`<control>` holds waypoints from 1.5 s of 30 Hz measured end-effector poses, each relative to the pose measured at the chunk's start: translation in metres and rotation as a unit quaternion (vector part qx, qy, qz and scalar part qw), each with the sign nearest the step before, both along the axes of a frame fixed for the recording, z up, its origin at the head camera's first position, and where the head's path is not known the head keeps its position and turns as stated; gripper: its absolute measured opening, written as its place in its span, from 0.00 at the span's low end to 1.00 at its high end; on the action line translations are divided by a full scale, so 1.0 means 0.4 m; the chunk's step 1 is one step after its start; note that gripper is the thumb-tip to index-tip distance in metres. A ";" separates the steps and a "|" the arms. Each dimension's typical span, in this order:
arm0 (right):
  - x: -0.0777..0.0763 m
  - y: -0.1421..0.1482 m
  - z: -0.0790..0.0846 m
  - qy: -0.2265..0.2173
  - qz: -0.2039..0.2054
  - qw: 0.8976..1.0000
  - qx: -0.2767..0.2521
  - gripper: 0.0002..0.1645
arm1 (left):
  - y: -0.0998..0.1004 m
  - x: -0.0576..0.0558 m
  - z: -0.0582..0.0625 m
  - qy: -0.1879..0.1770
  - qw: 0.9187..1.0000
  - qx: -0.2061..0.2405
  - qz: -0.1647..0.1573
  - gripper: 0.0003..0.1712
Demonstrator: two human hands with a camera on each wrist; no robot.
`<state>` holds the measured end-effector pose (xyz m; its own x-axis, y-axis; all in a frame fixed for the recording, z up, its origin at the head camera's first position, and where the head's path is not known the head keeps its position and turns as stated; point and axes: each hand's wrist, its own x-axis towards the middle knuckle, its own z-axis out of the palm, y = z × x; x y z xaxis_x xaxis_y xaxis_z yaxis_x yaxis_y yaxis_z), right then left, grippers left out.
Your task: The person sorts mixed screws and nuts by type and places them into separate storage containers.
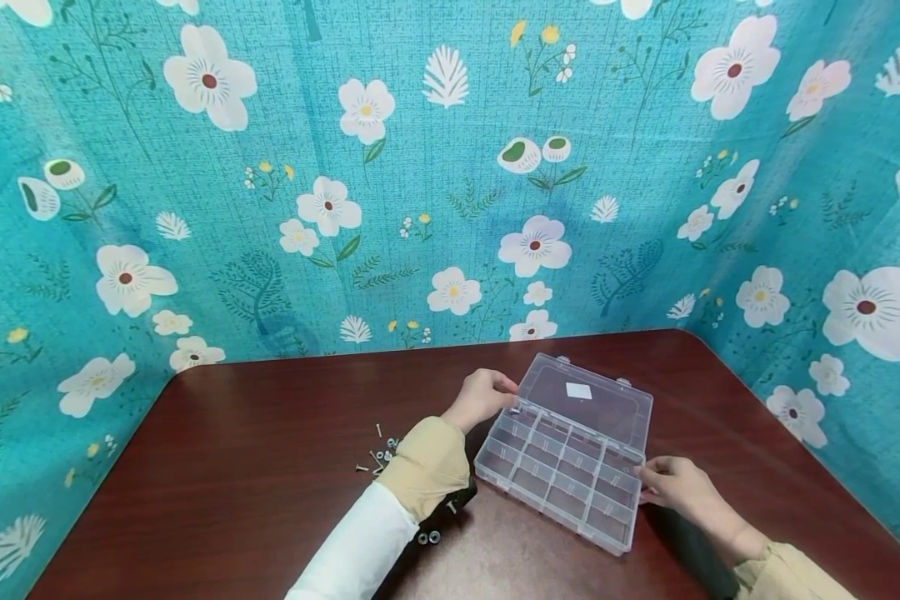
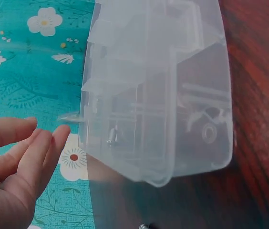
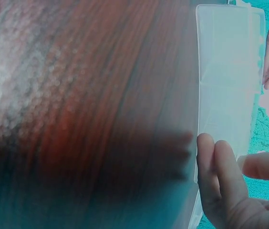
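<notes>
A clear plastic compartment box point(image 1: 546, 506) rests on the table with its lid point(image 1: 603, 410) folded back. My left hand point(image 1: 482, 398) is at the box's back left corner compartment, thumb and fingers apart. In the left wrist view, a blurred thin sliver point(image 2: 71, 117) shows beside those fingertips; I cannot tell what it is. A small screw point(image 2: 111, 137) appears through the box's clear wall. At the opposite end, my right hand point(image 1: 678, 486) grips the box's side edge between thumb and fingers, also seen in the right wrist view.
Loose screws point(image 1: 362, 468) and nuts point(image 1: 434, 537) lie on the dark wooden table point(image 1: 255, 467), left of the box and around my left forearm. Partly hidden by that sleeve is a black object point(image 1: 462, 493). Flowered teal cloth point(image 1: 435, 167) hangs behind the table and along its sides.
</notes>
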<state>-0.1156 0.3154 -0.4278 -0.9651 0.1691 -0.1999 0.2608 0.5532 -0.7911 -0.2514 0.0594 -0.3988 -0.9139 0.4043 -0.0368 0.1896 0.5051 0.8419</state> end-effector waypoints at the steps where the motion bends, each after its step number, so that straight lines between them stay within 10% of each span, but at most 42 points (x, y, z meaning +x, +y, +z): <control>1: 0.000 -0.001 -0.001 0.001 0.001 1.000 0.000 0.16 | -0.002 -0.001 0.000 -0.001 1.000 0.000 -0.003 0.10; 12: -0.007 -0.004 -0.001 0.003 0.000 1.000 0.021 0.15 | -0.043 -0.002 0.016 0.030 0.993 -0.036 -0.109 0.06; 21: -0.008 -0.003 -0.001 -0.002 0.008 1.000 0.023 0.17 | -0.091 0.015 0.041 0.116 0.958 -0.115 -0.237 0.06; 32: -0.004 -0.003 -0.004 0.008 0.005 1.000 0.008 0.16 | -0.143 0.060 0.049 0.149 0.932 -0.181 -0.276 0.05; 45: -0.007 -0.004 -0.007 0.005 -0.002 1.000 0.023 0.17 | -0.182 0.122 0.019 0.266 0.850 -0.318 -0.326 0.05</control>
